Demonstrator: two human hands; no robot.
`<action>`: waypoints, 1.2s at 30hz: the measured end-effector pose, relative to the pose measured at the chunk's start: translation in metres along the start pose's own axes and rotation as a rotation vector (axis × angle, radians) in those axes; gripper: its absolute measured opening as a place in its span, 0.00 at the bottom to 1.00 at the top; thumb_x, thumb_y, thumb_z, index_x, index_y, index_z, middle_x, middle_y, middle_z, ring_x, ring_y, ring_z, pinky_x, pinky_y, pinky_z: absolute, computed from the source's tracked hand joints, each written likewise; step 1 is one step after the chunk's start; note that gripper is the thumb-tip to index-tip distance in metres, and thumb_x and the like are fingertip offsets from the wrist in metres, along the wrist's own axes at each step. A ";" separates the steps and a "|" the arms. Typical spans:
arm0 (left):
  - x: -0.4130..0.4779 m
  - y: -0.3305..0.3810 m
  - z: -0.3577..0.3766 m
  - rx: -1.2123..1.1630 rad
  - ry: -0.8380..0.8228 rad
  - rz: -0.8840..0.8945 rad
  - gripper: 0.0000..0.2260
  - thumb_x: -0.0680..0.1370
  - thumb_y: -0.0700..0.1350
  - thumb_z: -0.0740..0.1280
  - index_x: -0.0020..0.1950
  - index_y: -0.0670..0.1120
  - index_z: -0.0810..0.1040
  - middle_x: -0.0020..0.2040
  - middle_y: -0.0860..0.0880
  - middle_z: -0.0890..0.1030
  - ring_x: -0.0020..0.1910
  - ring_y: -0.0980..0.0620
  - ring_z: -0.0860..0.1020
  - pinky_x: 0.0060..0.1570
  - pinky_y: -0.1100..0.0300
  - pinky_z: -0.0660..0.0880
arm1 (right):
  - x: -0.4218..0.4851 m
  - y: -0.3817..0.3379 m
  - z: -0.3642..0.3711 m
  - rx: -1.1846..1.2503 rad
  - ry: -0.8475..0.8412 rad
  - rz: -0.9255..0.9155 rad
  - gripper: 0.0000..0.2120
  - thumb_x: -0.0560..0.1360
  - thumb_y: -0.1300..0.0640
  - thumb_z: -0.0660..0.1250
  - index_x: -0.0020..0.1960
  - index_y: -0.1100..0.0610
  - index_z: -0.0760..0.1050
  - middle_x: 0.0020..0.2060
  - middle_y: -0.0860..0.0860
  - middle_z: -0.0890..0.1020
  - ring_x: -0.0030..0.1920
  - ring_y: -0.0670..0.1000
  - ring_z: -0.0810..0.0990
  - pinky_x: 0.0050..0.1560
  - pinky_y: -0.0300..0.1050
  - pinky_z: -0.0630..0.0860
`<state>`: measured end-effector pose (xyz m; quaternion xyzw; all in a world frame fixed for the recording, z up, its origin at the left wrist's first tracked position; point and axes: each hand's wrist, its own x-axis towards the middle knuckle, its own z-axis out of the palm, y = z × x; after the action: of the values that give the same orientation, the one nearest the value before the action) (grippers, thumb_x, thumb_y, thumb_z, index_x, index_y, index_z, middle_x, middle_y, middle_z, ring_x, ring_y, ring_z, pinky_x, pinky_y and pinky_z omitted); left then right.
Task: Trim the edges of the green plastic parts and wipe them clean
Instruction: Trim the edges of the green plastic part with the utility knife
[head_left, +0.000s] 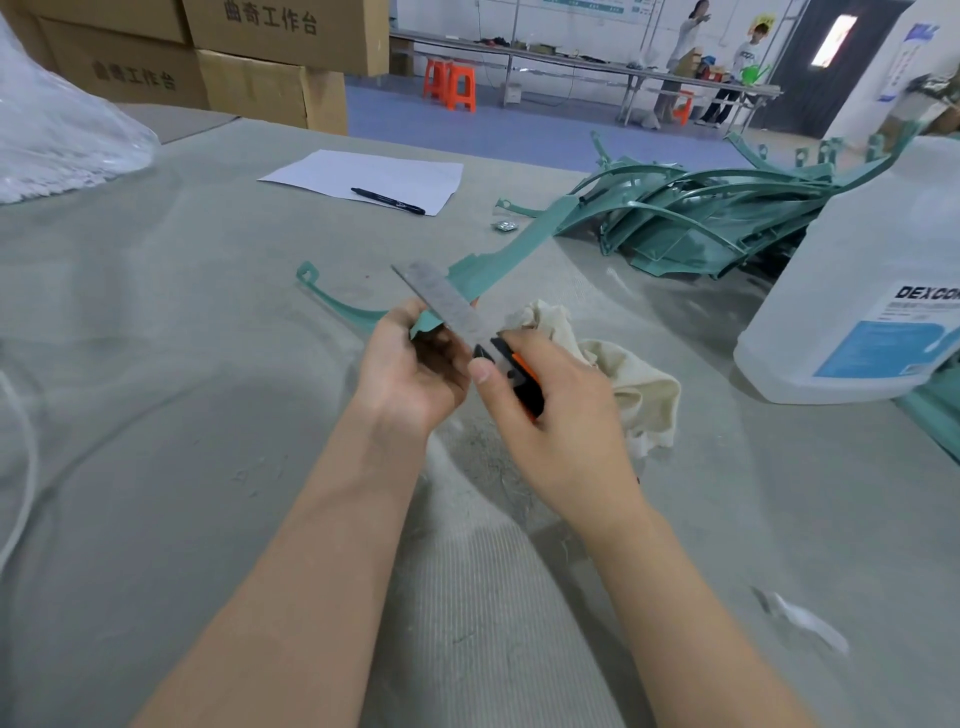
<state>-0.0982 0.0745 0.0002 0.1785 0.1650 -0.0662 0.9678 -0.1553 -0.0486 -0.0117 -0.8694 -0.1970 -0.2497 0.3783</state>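
Forearms: two, bare, meeting over the bench (182, 338).
Left hand (410, 364): fingers curled round the near end of one green plastic part (519, 241), which is held just off the bench.
Right hand (550, 415): clamped on the orange-and-black handle of a utility knife (447, 306), thumb along its top, blade run out long.
Hands: close together, nearly touching.
Relation of note: the part's long axis runs from the left hand's grip away and rightward, toward the pile of green parts (701, 223). The blade points away and leftward, crossing the part's near end just beyond the left fingers.
Judgement: this is the trimming step. The edge to cut lies nearer the left hand, so any stroke should be kept off those fingers.
Cloth (628, 374): cream, crumpled, on the bench just behind the right hand, ready for wiping.
Bottle (872, 291): far right, well apart.
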 end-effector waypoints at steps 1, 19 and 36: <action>0.000 0.000 -0.001 0.004 -0.002 0.004 0.14 0.71 0.38 0.61 0.27 0.37 0.80 0.41 0.48 0.76 0.38 0.56 0.73 0.65 0.65 0.65 | 0.000 -0.001 0.000 0.002 -0.001 -0.005 0.12 0.78 0.47 0.62 0.52 0.54 0.78 0.36 0.39 0.72 0.39 0.45 0.73 0.40 0.47 0.72; -0.006 -0.002 0.005 -0.069 -0.030 -0.035 0.06 0.77 0.37 0.60 0.50 0.40 0.75 0.43 0.48 0.78 0.32 0.55 0.80 0.41 0.71 0.77 | 0.000 -0.003 0.001 0.053 0.142 0.004 0.08 0.78 0.48 0.63 0.50 0.53 0.75 0.33 0.37 0.70 0.36 0.42 0.69 0.36 0.33 0.65; -0.020 -0.004 0.011 -0.100 -0.094 0.003 0.08 0.79 0.37 0.61 0.42 0.37 0.77 0.33 0.45 0.82 0.30 0.50 0.82 0.24 0.69 0.75 | 0.003 0.004 -0.002 0.094 0.209 0.110 0.08 0.77 0.45 0.61 0.49 0.49 0.73 0.34 0.44 0.78 0.35 0.44 0.75 0.37 0.41 0.70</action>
<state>-0.1145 0.0679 0.0150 0.1269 0.1223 -0.0644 0.9822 -0.1513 -0.0517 -0.0106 -0.8293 -0.1202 -0.3084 0.4502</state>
